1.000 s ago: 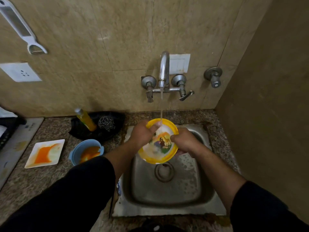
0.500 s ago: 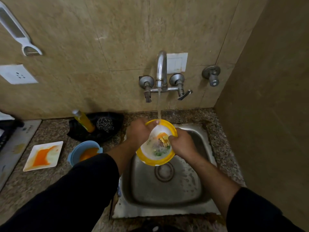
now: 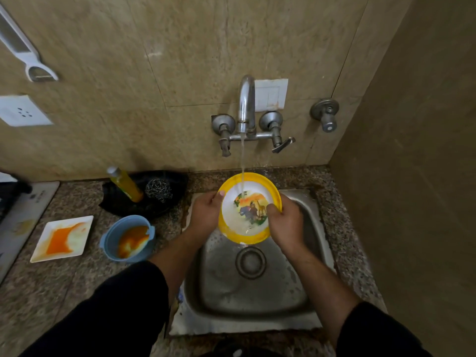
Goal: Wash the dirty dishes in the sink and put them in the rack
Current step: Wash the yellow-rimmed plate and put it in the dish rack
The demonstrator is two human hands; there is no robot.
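Head view: since half a second ago the yellow-rimmed plate [image 3: 249, 208] has turned so its animal picture reads upright, and the tap [image 3: 246, 99] stream now hits the white centre near 12 o'clock. Round, glossy, wet plate is tilted over the steel sink [image 3: 257, 297], above the round drain; left hand [image 3: 206, 212] grips its rim at 9 o'clock, right hand [image 3: 286, 220] grips at 4 o'clock. On speckled granite at the sink's 9 o'clock, a blue bowl [image 3: 127, 238] and a square white plate [image 3: 63, 238], both orange-smeared
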